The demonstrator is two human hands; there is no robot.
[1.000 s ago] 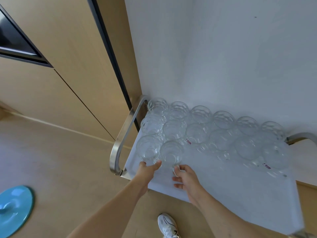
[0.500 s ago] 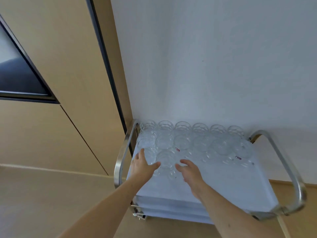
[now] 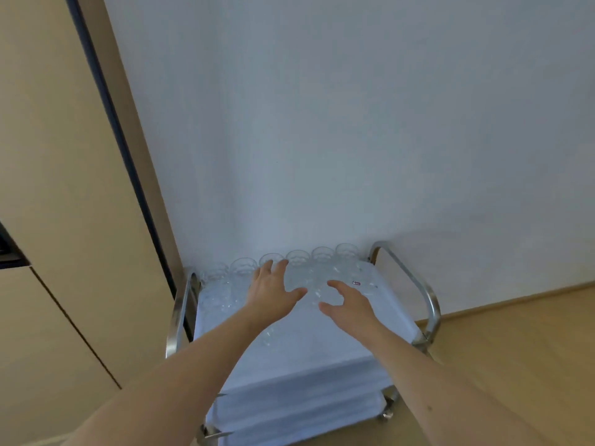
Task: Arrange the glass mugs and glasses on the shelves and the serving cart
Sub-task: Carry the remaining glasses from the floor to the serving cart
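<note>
Glass is lining the far edge of the serving cart (image 3: pixel 322 355), the student is noting. What is the left hand (image 3: pixel 273 294) doing?

Tutor: It is reaching over the cart's white cloth (image 3: pixel 380 323) with fingers straight and fanned, thumb out to the right, grasping nothing. Its fingertips are overlapping the back row of glasses (image 3: pixel 323 254) in this view. I cannot tell whether they are touching a rim.

Student: And the right hand (image 3: pixel 349 304)?

Tutor: It is hanging released too, fingers loosely extended, thumb pointing toward the left hand, holding nothing. Blurred glass is showing in the gap between the two hands.

Student: Where are the glasses standing relative to the hands?

Tutor: They are standing upright along the side by the wall (image 3: pixel 322 123) and toward the left handle (image 3: pixel 182 310), mostly beyond and beneath the left hand. One nearer glass (image 3: pixel 269 338) is peeking out from behind the left forearm.

Student: Counts?

Tutor: Two hands, both empty. Six rims are showing in the back row. The nearer rows are blurring together, so I am giving no total. Two steel handles, the left one and the right handle (image 3: pixel 433 313), are bracketing the top tier. One lower tier (image 3: pixel 289 413), also cloth-covered, is showing beneath. One small red label (image 3: pixel 356 283) is showing just beyond the right hand.
</note>
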